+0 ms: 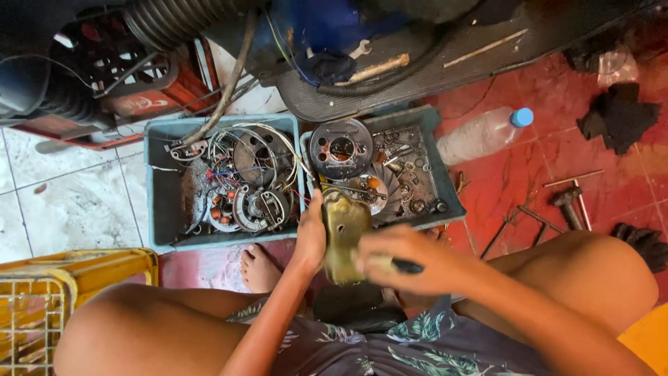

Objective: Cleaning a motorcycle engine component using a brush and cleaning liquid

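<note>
The left hand (pixel 310 240) grips a greasy metal part (pixel 344 233) upright by its left side. The right hand (pixel 407 261), blurred, closes on a dark-handled tool (pixel 406 266) against the part. Beyond lie two grey trays (pixel 158 188) of engine parts, with a plastic bottle (pixel 483 134) on the red floor (pixel 501 188).

Grey-blue trays (pixel 158 202) at centre; dull brass-coloured metal part (pixel 342 233) below them. Red floor tiles (pixel 501 188) at right, white marbled tiles (pixel 62 202) at left. Yellow crate (pixel 42 292) lower left; bottle's blue cap (pixel 522 117) upper right; leaf-patterned dark shorts (pixel 410 341) at bottom.
</note>
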